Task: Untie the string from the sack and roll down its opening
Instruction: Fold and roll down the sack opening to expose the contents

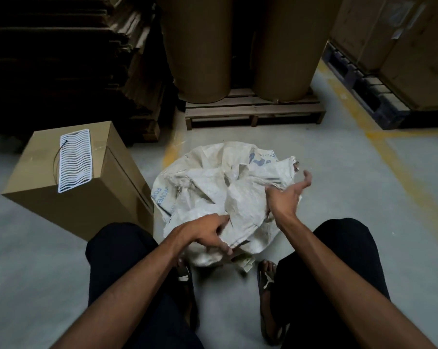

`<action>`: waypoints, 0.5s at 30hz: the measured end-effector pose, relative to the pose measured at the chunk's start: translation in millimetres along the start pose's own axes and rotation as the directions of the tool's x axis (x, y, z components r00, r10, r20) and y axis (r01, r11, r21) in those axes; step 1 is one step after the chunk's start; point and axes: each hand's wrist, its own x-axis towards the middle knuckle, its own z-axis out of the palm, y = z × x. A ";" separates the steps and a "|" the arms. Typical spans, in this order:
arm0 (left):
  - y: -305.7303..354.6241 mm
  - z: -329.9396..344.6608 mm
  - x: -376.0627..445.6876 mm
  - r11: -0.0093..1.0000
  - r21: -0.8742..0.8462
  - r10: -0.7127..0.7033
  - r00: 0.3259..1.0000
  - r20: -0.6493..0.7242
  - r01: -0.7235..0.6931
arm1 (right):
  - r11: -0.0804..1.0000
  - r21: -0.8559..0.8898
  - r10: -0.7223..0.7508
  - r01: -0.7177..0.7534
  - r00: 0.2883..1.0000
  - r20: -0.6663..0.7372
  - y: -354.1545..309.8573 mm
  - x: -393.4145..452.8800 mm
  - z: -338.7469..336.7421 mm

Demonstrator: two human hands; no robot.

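A crumpled white woven sack (207, 187) with blue print sits on the concrete floor between my knees. Its top is loose and rumpled, and I cannot see any string on it. My left hand (207, 235) pinches a fold of the sack's near edge between thumb and fingers. My right hand (288, 195) is at the sack's right side, palm turned up and thumb raised; its lower fingers are tucked into the fabric folds and seem to hold them.
A cardboard box (69, 187) with a white wavy rack (74, 161) on top stands close on the left. Behind the sack, two large brown paper rolls (285, 46) rest on a wooden pallet (253, 112). Flattened cardboard stacks (62, 59) are far left, boxed goods on a dark pallet (363, 91) far right.
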 end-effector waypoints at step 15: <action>-34.2 -22.6 8.5 0.993 -0.013 -0.091 0.667 -0.739 0.120 | 0.381 -0.836 -0.066 0.395 0.914 0.401 12.8 -8.7 -14.2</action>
